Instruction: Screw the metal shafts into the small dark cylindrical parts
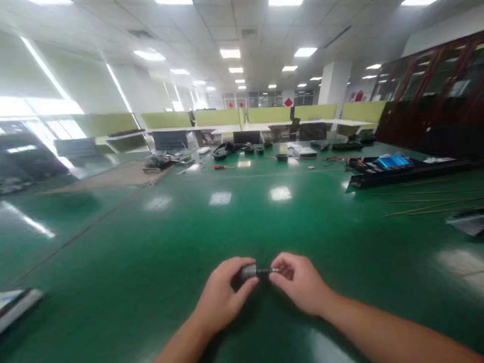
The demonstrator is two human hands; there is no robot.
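My left hand (227,290) is closed around a small grey cylinder (249,272), possibly a little motor, though blur hides its exact kind. From the cylinder's right end a thin dark rod (263,271) sticks out, lying level. The fingers of my right hand (297,280) pinch the rod's far end, where a lighter, shiny bit shows. Both hands are just above the green tabletop (181,252), near its front. The cylinder's left part is hidden by my left fingers, and the rod's right tip by my right ones.
Farther back lie a red screwdriver (220,167), a black headset-like thing (224,151) and a small black box (282,157). At right are a long black tray (401,173) with blue on it and several thin rods (434,205). A flat device (17,305) sits at left.
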